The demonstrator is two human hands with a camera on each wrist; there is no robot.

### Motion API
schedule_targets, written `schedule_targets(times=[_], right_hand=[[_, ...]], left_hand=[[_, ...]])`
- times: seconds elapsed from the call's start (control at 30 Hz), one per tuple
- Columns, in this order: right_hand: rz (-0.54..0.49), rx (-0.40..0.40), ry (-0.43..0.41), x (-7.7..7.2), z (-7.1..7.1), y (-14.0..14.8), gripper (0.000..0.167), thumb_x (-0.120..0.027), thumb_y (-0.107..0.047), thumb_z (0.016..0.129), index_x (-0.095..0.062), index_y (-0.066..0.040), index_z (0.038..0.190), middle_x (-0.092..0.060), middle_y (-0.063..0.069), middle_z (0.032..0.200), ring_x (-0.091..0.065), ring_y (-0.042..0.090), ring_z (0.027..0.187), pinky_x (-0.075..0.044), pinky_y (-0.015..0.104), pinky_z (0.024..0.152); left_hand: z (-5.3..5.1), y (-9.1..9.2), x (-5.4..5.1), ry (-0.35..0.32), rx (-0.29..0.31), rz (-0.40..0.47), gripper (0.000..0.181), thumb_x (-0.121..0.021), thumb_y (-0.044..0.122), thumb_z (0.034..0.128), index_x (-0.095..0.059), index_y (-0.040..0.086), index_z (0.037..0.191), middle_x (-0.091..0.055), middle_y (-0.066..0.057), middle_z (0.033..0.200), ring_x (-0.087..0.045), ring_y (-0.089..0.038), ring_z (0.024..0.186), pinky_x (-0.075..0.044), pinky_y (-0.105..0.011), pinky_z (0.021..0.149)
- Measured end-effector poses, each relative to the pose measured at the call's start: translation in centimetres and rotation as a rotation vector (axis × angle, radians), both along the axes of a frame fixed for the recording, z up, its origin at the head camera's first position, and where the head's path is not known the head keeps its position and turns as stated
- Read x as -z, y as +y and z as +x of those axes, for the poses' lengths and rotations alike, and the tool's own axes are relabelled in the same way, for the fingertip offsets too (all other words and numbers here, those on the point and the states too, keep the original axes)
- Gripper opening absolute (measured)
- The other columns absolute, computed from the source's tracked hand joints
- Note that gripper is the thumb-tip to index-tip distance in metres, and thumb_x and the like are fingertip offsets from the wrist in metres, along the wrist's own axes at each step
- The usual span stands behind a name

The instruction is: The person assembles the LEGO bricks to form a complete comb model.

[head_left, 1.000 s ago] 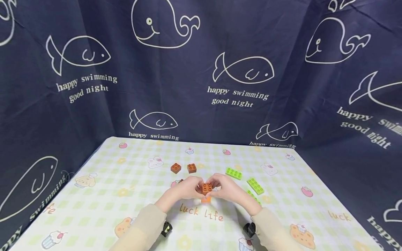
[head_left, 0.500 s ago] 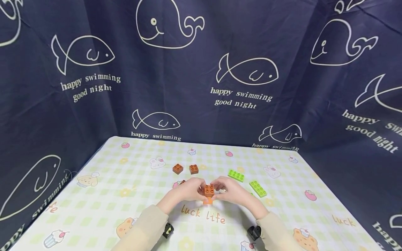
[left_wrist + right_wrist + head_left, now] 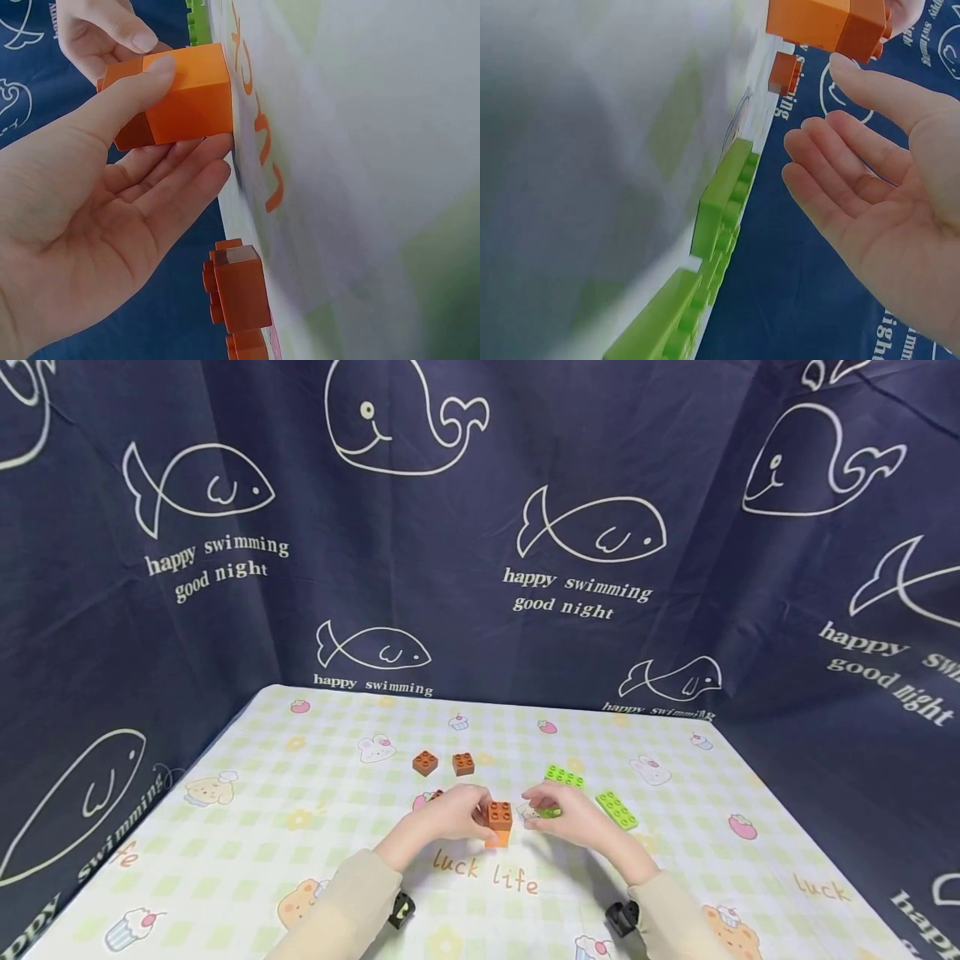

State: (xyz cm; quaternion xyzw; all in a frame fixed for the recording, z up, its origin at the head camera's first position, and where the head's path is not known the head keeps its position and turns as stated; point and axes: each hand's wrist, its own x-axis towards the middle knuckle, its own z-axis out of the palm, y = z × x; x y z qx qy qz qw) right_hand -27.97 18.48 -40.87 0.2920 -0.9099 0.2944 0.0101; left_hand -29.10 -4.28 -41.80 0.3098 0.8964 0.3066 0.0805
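A reddish-brown brick (image 3: 499,812) sits on top of an orange brick (image 3: 497,838), and the stack stands on the table. The left hand (image 3: 455,812) holds this stack from its left side; in the left wrist view the thumb of the left hand (image 3: 82,202) lies on the orange brick (image 3: 191,94) near the seam, with fingers on the other side. To the right of the stack, the right hand (image 3: 567,817) is apart from it. In the right wrist view the right hand (image 3: 885,180) has its fingers spread and nothing between them.
Two brown brick pieces (image 3: 425,763) (image 3: 463,764) lie behind the left hand, with another partly hidden by it. Green bricks lie beyond and right of the right hand, including one long brick (image 3: 617,809). A dark printed curtain (image 3: 450,568) hangs behind the table.
The right hand has let go of the stack and moved a little to the right. The left hand stays on the stack.
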Motion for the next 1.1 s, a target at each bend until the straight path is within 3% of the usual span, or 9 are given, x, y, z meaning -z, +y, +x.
schedule_targets(times=[0.33, 0.7, 1.1], right_hand=[[0.002, 0.097, -0.006, -0.1, 0.4, 1.3, 0.035, -0.071, -0.018, 0.081, -0.063, 0.001, 0.109, -0.066, 0.012, 0.102, -0.063, 0.025, 0.092, -0.053, 0.042, 0.083], [-0.025, 0.124, 0.036, -0.2, 0.5, 3.0, 0.03, -0.072, -0.013, 0.079, -0.064, 0.002, 0.105, -0.065, 0.012, 0.095, -0.062, 0.02, 0.08, -0.055, 0.032, 0.073], [-0.004, 0.199, 0.042, -0.2, 0.7, 4.2, 0.031, -0.071, -0.011, 0.079, -0.064, 0.003, 0.106, -0.065, 0.013, 0.095, -0.061, 0.018, 0.079, -0.055, 0.032, 0.072]], left_hand=[[0.1, -0.1, 0.2, -0.021, -0.016, -0.004, 0.027, -0.078, 0.023, 0.0766, -0.058, 0.011, 0.089, -0.058, 0.004, 0.08, -0.051, -0.003, 0.069, -0.046, -0.017, 0.064], [0.0, 0.1, 0.2, -0.011, -0.036, -0.026, 0.028, -0.077, 0.025, 0.0768, -0.058, 0.01, 0.092, -0.057, 0.005, 0.081, -0.051, -0.004, 0.071, -0.045, -0.017, 0.065], [0.1, 0.0, 0.2, -0.007, -0.014, 0.0, 0.026, -0.077, 0.022, 0.0777, -0.059, 0.009, 0.092, -0.056, 0.003, 0.081, -0.047, -0.005, 0.07, -0.044, -0.017, 0.064]])
